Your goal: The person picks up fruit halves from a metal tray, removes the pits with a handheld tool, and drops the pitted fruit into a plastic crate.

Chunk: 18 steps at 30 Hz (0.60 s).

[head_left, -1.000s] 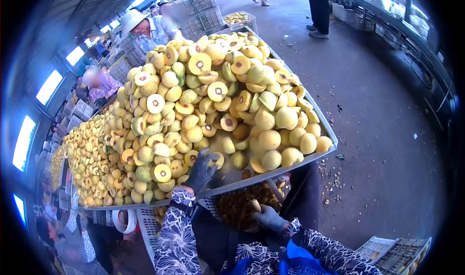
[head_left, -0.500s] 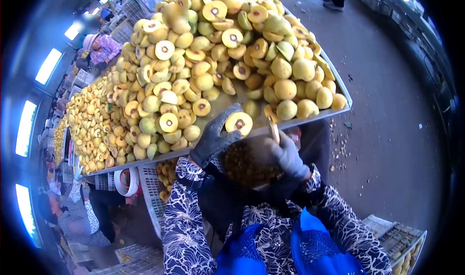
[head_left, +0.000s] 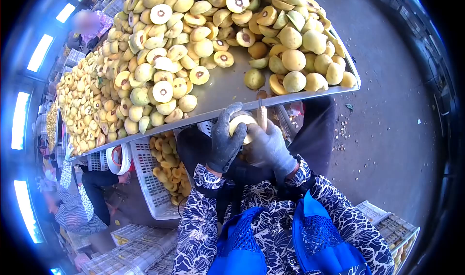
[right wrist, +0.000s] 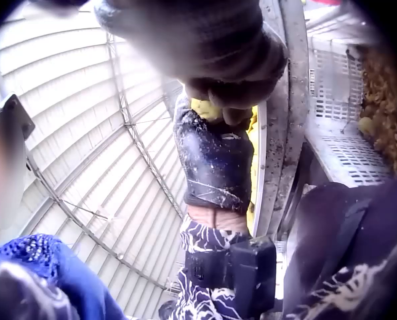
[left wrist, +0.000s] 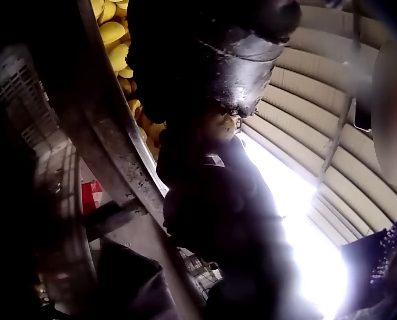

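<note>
My gloved left hand [head_left: 225,139] grips a yellow peach half [head_left: 239,124] over my lap, just in front of the metal tray's [head_left: 218,88] near edge. Close against it, my right hand [head_left: 276,149], in a grey glove and blurred, holds a wooden-handled tool [head_left: 262,117] that points up. The tool's working end is hidden at the fruit. Both hands meet in the right wrist view, where a bit of yellow fruit [right wrist: 205,109] shows between them. Piled on the tray are peach halves [head_left: 162,92], many with brown stones showing.
Below the tray, a white plastic crate [head_left: 154,197] holds more peach halves, beside a white bucket [head_left: 125,160]. Another crate [right wrist: 332,80] with brown bits shows in the right wrist view. Stacked crates [head_left: 397,229] stand at lower right. A person [head_left: 80,212] sits at left.
My left hand has taken a peach half from the tray and drawn it back toward me. The right hand has risen with the tool to meet it. The head view has tilted down.
</note>
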Tool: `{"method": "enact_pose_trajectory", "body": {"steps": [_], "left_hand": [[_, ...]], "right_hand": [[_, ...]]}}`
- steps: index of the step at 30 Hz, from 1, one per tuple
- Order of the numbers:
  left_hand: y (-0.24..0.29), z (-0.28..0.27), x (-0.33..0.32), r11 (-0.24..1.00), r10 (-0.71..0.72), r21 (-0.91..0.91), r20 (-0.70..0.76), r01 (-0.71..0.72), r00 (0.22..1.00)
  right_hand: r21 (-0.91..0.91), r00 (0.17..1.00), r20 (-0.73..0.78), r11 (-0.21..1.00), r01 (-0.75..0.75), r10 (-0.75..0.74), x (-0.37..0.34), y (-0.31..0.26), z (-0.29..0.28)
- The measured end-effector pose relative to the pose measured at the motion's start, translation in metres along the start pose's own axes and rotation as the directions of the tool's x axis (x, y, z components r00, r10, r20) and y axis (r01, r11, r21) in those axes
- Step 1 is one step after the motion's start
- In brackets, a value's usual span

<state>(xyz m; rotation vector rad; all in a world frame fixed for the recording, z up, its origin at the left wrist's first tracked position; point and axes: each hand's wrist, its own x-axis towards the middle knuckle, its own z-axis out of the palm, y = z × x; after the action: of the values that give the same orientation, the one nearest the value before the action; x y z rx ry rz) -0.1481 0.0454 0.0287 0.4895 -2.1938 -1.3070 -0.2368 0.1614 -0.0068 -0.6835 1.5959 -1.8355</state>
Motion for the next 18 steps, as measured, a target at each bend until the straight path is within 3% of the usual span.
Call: {"method": "enact_pose_trajectory", "body": {"steps": [2, 3, 5, 6, 7, 9, 10, 12, 13, 14, 17, 18], "left_hand": [[0.004, 0.001, -0.001, 0.998, -0.049, 0.037, -0.008, 0.049, 0.999], [0.005, 0.004, -0.005, 0.993, -0.103, -0.068, -0.078, 0.097, 0.992], [0.010, 0.010, -0.009, 0.951, -0.198, -0.275, -0.203, 0.139, 0.959], [0.001, 0.016, -0.012, 0.945, -0.112, -0.324, -0.187, 0.046, 0.976], [-0.001, 0.022, -0.019, 0.982, -0.086, -0.185, -0.215, 0.046, 0.973], [-0.005, 0.035, -0.026, 0.923, -0.048, -0.371, -0.370, -0.101, 0.928], [-0.009, 0.029, -0.025, 0.940, -0.070, -0.333, -0.396, -0.072, 0.916], [-0.008, 0.018, -0.021, 0.820, -0.155, -0.566, -0.368, -0.089, 0.917], [-0.006, 0.013, -0.017, 0.741, -0.185, -0.664, -0.350, -0.104, 0.918], [-0.004, 0.011, -0.014, 0.640, -0.243, -0.760, -0.335, -0.109, 0.910], [0.023, 0.001, -0.015, 0.636, -0.318, -0.769, -0.330, -0.058, 0.889], [0.017, -0.001, -0.015, 0.689, -0.289, -0.722, -0.354, -0.064, 0.889]], "right_hand": [[0.196, 0.966, -0.006, 0.947, -0.253, 0.260, -0.001, -0.013, 0.002], [0.321, 0.917, 0.020, 0.866, -0.383, 0.399, -0.001, -0.023, 0.004], [0.391, 0.886, 0.099, 0.801, -0.453, 0.453, 0.002, -0.036, 0.001], [0.424, 0.871, 0.137, 0.766, -0.483, 0.472, 0.003, -0.041, 0.001], [0.368, 0.896, 0.133, 0.819, -0.441, 0.423, 0.003, -0.043, 0.006], [0.255, 0.926, 0.171, 0.893, -0.372, 0.337, 0.000, -0.042, 0.013], [0.243, 0.921, 0.255, 0.903, -0.355, 0.294, -0.003, -0.041, 0.007], [-0.002, 0.981, 0.179, 0.997, -0.076, 0.075, -0.006, -0.017, 0.005], [-0.124, 0.985, 0.167, 0.990, 0.074, -0.053, -0.005, -0.007, 0.004], [-0.360, 0.974, 0.207, 0.918, 0.166, -0.095, -0.005, -0.028, 0.000], [-0.572, 0.943, 0.310, 0.769, 0.285, -0.119, -0.006, -0.060, -0.004], [-0.576, 0.934, 0.322, 0.751, 0.322, -0.153, -0.006, -0.065, -0.002]]}}
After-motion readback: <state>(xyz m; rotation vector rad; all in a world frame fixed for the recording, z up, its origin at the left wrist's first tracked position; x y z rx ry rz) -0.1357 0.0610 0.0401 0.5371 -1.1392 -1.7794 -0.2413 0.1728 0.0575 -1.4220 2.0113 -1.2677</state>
